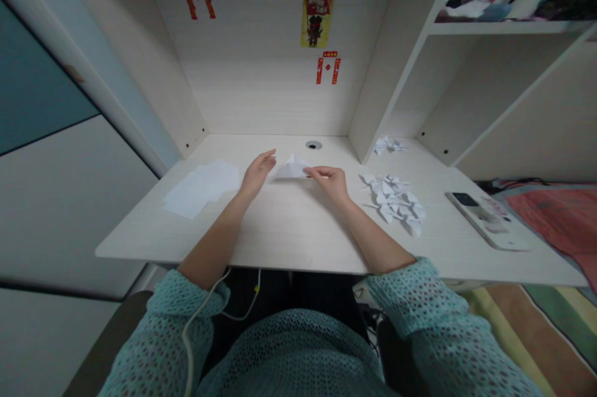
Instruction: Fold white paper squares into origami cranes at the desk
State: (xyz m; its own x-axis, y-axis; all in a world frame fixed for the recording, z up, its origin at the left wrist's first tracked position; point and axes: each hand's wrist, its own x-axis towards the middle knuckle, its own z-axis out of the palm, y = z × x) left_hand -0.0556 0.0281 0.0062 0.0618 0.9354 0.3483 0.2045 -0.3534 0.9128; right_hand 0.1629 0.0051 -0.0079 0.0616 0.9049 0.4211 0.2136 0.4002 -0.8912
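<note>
A folded piece of white paper [292, 167] with a raised peak is held just over the desk. My right hand [330, 181] pinches its right corner between thumb and fingers. On the other side, my left hand [259, 172] is apart from the paper, fingers stretched out and holding nothing. Flat white paper sheets [203, 188] lie spread and overlapping to the left of my left hand. To the right of my right hand is a pile of small folded white paper pieces [394, 199].
More folded paper bits [390, 145] lie behind the divider panel [396, 55]. A white phone-like slab [485, 221] rests at the desk's right, beside a red cloth [555, 216]. A round cable hole [314, 145] is at the back. A white cable [189, 341] crosses my left sleeve.
</note>
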